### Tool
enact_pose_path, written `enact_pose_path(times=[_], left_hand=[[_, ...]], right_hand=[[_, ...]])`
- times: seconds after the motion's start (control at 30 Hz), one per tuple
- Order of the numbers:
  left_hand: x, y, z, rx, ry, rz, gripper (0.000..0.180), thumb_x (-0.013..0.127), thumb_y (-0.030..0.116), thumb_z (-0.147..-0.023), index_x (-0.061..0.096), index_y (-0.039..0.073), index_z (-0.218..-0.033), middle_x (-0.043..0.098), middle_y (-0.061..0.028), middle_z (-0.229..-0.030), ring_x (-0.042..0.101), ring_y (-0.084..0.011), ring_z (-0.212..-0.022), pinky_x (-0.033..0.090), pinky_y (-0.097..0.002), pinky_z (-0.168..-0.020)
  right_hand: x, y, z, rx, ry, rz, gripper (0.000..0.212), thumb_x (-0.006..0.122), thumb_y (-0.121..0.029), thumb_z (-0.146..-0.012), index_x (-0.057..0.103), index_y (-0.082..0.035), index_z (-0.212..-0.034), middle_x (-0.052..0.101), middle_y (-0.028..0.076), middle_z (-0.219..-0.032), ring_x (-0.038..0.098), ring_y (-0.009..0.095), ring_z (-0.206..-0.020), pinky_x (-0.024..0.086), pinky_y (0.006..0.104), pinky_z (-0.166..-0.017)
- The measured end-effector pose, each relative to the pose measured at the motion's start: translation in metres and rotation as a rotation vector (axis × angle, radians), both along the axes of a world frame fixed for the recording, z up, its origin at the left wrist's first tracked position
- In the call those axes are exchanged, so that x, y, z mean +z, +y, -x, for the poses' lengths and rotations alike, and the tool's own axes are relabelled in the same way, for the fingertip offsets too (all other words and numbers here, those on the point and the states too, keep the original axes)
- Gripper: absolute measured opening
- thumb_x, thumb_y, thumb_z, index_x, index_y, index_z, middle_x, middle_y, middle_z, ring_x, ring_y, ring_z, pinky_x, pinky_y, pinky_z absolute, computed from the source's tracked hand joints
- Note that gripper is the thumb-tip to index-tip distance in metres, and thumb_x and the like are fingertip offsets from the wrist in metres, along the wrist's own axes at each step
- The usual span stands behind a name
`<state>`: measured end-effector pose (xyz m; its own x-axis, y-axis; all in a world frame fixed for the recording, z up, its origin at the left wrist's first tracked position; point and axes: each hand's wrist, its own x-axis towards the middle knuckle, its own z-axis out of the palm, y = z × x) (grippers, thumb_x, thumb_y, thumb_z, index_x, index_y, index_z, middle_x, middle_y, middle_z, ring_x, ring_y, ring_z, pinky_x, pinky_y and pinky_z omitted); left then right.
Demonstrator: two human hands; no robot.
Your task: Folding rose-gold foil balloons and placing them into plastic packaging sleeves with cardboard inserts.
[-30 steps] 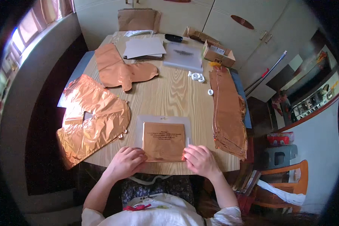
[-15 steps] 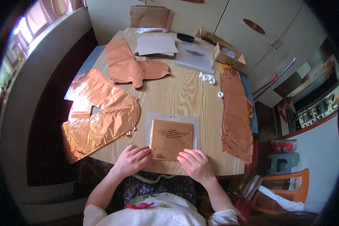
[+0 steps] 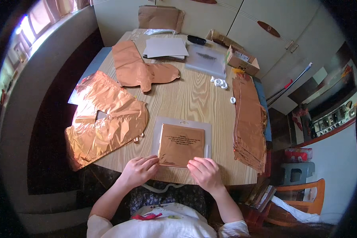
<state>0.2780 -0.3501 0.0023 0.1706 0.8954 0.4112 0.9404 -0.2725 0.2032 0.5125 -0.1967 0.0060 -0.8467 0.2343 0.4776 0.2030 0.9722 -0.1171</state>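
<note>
A clear plastic packet (image 3: 156,133) with a hang hole lies on the table in front of me, and a straight white stick shows along its right side. Inside it sits a square of folded copper-coloured foil (image 3: 181,148), seen through dark print. My left hand (image 3: 140,170) pinches the packet's lower left corner, fingers closed. At the lower right corner my right hand (image 3: 205,173) has its fingers curled together on the edge; the thumbs are mostly hidden. A large, crinkled copper foil balloon (image 3: 119,119), flat with a small hole, lies left of the packet.
Another flat foil balloon (image 3: 146,73) lies farther back, and a long folded foil one (image 3: 248,123) along the right edge. Beyond are white sheets (image 3: 166,47), a clear plastic bag (image 3: 204,59), white tape rolls (image 3: 219,82) and an open cardboard box (image 3: 242,59). A wooden chair (image 3: 317,198) stands right.
The foil square in the packet sits slightly higher, and its lower part looks smoother. Both hands stay nearly in place at the packet's lower corners.
</note>
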Motion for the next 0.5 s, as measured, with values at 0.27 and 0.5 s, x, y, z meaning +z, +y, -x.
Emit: enact_pose_path(times=[0.27, 0.5], left_hand=[[-0.001, -0.017, 0.0, 0.028, -0.374, 0.189, 0.043, 0.059, -0.002, -0.075, 0.055, 0.004, -0.116, 0.064, -0.0095, -0.117, 0.063, -0.0261, -0.106, 0.045, -0.0428, -0.097], [0.001, -0.02, -0.005, 0.035, -0.339, 0.19, 0.047, 0.062, 0.001, -0.075, 0.054, 0.003, -0.121, 0.063, -0.0106, -0.119, 0.062, -0.0233, -0.109, 0.042, -0.0437, -0.1]], right_hand=[[0.002, -0.028, 0.019, 0.073, 0.053, 0.06, 0.018, 0.064, -0.015, -0.078, 0.065, -0.009, -0.095, 0.061, 0.003, -0.096, 0.059, 0.019, -0.094, 0.047, 0.0348, -0.084], [-0.004, -0.075, 0.053, 0.123, 0.002, 0.204, 0.015, 0.058, -0.016, -0.077, 0.061, -0.008, -0.089, 0.052, 0.004, -0.082, 0.054, 0.021, -0.085, 0.045, 0.035, -0.08]])
